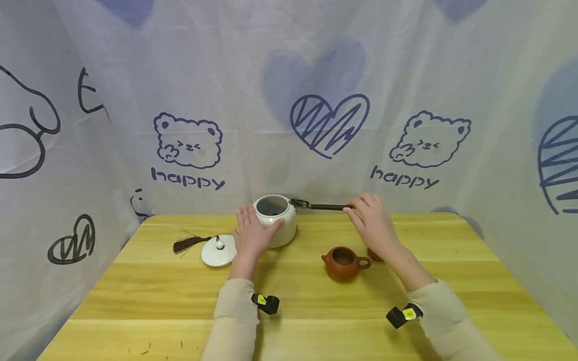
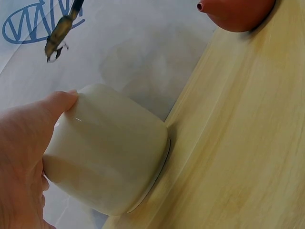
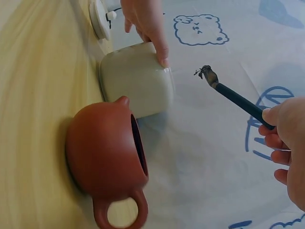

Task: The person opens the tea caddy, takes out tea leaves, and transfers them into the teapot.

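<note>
A white ceramic jar (image 1: 283, 233) stands uncovered near the table's back edge. My left hand (image 1: 253, 233) holds it from the left, thumb near the rim in the left wrist view. Out to the right, my right hand (image 1: 374, 223) pinches the dark handle of a tea scoop (image 1: 327, 206). Dark tea leaves (image 3: 206, 71) lie on the scoop's tip, which is beside and slightly above the jar's mouth. A reddish-brown clay teapot (image 1: 341, 271) sits uncovered in front of my right hand, spout toward the left.
The white jar lid (image 1: 218, 251) with a dark tassel (image 1: 189, 242) lies left of the jar. A small reddish-brown piece (image 1: 374, 254) is partly hidden behind my right wrist. Crumbs (image 1: 144, 352) dot the table's front left. A printed cloth (image 1: 262, 165) hangs behind the table.
</note>
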Tool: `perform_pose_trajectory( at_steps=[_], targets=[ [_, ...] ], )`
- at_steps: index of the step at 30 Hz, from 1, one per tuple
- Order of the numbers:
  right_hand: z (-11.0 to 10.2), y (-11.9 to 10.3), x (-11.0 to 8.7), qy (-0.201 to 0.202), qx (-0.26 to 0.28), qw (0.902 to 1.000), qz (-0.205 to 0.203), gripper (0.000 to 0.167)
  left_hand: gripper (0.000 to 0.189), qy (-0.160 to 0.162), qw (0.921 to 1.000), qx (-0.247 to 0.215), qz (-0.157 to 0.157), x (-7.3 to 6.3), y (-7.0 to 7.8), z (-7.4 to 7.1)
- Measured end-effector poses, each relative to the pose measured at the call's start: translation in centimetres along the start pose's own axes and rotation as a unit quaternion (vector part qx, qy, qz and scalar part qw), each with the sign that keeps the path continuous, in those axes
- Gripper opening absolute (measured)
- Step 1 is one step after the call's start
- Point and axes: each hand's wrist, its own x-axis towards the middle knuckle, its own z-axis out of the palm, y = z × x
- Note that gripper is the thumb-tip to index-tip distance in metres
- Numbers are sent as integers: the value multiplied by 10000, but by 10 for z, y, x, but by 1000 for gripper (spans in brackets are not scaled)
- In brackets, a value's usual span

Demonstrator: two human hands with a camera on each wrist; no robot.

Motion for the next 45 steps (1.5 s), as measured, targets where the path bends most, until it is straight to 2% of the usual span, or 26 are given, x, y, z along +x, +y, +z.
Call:
perform_pose_trajectory(
  at_steps=[9,17,21,33,37,40,44,45],
  targets=[
    [-28,7,-23,332,-198,9987,-322,11,114,32,10000,73,14,3,2,-2],
    [-51,21,-51,526,-394,9974,-295,9,112,17,10000,-64,40,2,2,0],
    [-59,26,-65,620,-447,9966,-319,14,112,22,10000,-59,18,1,2,1],
    [-75,39,-95,876,-384,9951,-265,21,112,-26,10000,90,-33,2,3,2],
    [-77,43,-101,829,-402,9953,-294,21,112,-40,10000,49,-20,2,4,2],
    [-76,44,-104,807,-382,9954,-342,11,112,-67,10000,60,-22,1,4,2],
    [-72,47,-106,770,-319,9957,-401,37,112,-84,9999,84,-37,1,4,2],
    [-71,48,-106,747,-310,9960,-384,35,112,-80,9999,79,-42,1,4,2]
  ],
)
